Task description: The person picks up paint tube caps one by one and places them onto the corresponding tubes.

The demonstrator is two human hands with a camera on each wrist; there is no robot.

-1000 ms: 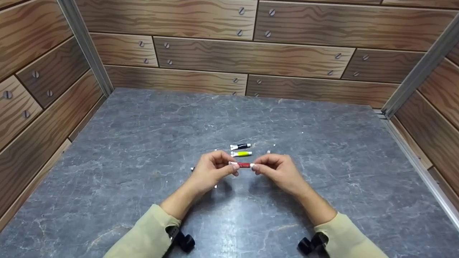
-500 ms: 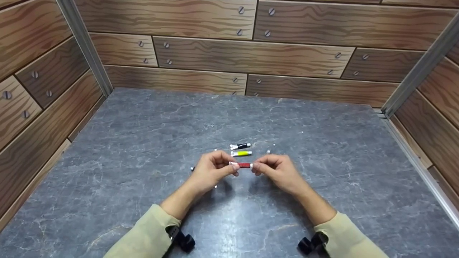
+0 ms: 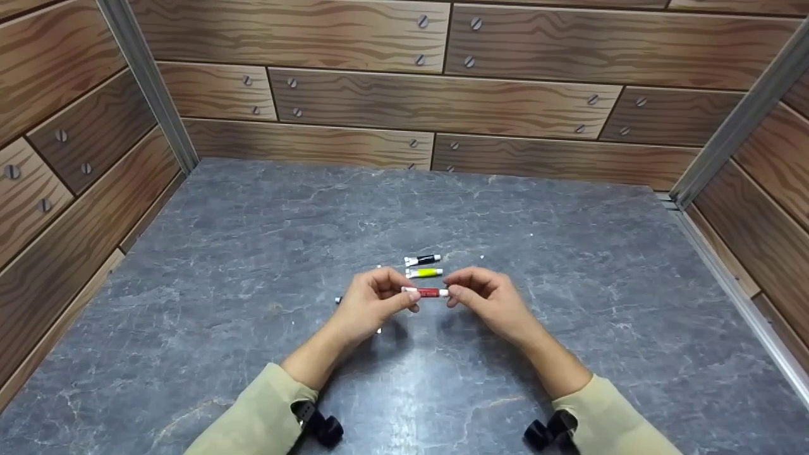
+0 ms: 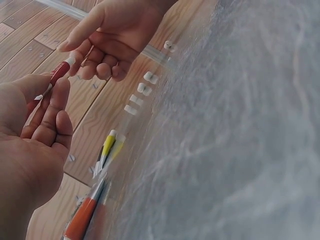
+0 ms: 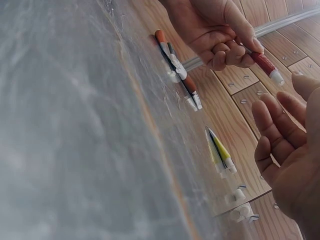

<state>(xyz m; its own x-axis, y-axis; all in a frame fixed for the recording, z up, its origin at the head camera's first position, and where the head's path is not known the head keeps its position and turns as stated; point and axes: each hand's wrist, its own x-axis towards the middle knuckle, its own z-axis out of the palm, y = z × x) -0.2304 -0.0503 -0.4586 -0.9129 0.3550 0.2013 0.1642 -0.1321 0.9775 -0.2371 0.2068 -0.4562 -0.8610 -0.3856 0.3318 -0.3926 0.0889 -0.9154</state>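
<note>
A small red paint tube (image 3: 428,292) with a white cap (image 3: 444,293) is held level above the table. My left hand (image 3: 370,302) pinches its flat crimped end between thumb and fingers. Beside the cap, my right hand (image 3: 493,300) has its thumb and index finger spread apart. In the right wrist view the cap (image 5: 276,77) sits on the tube, with a gap between it and the right thumb. On the table just beyond the hands lie a yellow paint tube (image 3: 425,273) and a black paint tube (image 3: 423,260), side by side.
Near the left hand, partly hidden by it in the head view, lie more tubes, one of them orange (image 4: 80,220). Several small white caps (image 4: 144,89) stand on the table toward the right. Wood-patterned walls (image 3: 354,95) enclose the grey marbled table (image 3: 253,221).
My right thumb and index finger have parted from the white cap they were pinching. The left hand keeps its grip on the red tube, in nearly the same place.
</note>
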